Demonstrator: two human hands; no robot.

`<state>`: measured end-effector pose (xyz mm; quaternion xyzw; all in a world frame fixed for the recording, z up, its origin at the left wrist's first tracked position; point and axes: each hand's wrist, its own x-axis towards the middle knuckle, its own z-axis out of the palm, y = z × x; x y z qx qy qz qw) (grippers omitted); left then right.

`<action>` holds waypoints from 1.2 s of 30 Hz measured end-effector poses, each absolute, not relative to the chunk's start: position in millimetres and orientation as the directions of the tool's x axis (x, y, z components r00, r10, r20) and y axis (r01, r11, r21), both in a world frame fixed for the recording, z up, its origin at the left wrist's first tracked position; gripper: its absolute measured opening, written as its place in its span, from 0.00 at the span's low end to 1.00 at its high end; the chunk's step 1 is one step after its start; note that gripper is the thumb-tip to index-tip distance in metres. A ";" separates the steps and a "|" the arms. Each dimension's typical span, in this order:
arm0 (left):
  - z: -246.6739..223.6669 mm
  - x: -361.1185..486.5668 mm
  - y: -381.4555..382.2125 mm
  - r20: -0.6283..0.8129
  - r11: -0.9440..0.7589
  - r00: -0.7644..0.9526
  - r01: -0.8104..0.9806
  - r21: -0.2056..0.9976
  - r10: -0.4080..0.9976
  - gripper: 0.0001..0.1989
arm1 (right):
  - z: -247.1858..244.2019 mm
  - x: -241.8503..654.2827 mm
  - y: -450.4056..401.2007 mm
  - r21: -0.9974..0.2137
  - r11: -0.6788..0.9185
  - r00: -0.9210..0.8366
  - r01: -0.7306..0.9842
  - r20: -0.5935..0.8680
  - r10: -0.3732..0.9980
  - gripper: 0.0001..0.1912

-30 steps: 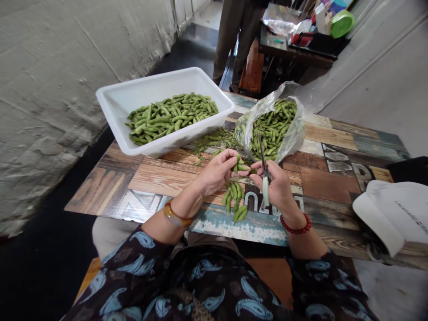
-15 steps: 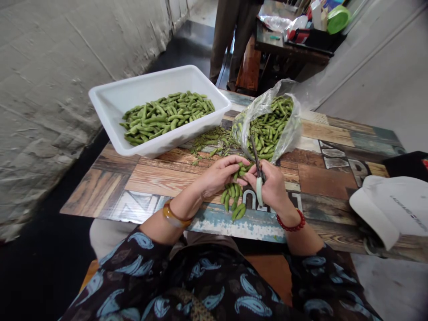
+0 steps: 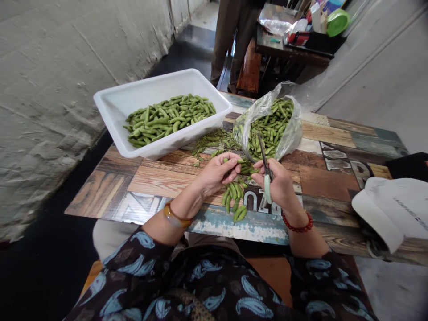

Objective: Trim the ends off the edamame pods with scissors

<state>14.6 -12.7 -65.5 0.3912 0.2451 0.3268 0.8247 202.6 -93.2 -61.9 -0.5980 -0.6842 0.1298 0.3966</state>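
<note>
My left hand (image 3: 219, 173) pinches a green bean pod above the wooden-patterned table. My right hand (image 3: 277, 180) is closed on scissors (image 3: 267, 180) with pale green handles, blades pointing up and away. Several loose pods (image 3: 234, 196) lie on the table just below my hands, and more pods show between them. Beyond my hands stands an open clear plastic bag (image 3: 294, 133) full of pods (image 3: 272, 127). A white tub (image 3: 177, 145) holding a heap of pods (image 3: 167, 118) is at the back left. Small green scraps (image 3: 217, 140) lie between tub and bag.
A white cap (image 3: 397, 209) rests at the table's right end, beside a black object (image 3: 409, 167). A person's legs (image 3: 230, 40) are beyond the table, near a bench (image 3: 249, 69) and a second table (image 3: 287, 51) with items on it. A rough wall is on the left.
My hands have moved apart; my right hand has shifted right with the scissors. The pods that were between my fingers now show lower, between the hands. The view has shifted slightly.
</note>
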 end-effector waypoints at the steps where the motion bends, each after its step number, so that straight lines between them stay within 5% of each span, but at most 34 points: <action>1: -64.9 13.8 -12.1 -0.148 0.487 0.661 -0.364 0.794 0.735 0.20 | -62.0 204.9 -93.2 -0.636 0.266 -0.007 0.724 0.379 0.925 0.09; 12: -62.5 12.8 -15.3 -0.120 0.453 0.633 -0.395 0.799 0.764 0.21 | -70.9 202.5 -93.8 -0.554 0.251 -0.155 0.793 0.215 0.964 0.17; 28: -68.1 9.6 -13.7 -0.046 0.216 0.627 -0.198 0.956 0.777 0.19 | -67.4 202.4 -96.8 -0.581 0.256 -0.169 0.773 0.201 0.965 0.10; 36: -60.6 6.0 -10.3 -0.160 0.512 0.722 -0.300 0.805 0.674 0.19 | -64.8 202.3 -94.5 -0.650 0.264 -0.115 0.713 0.263 0.958 0.07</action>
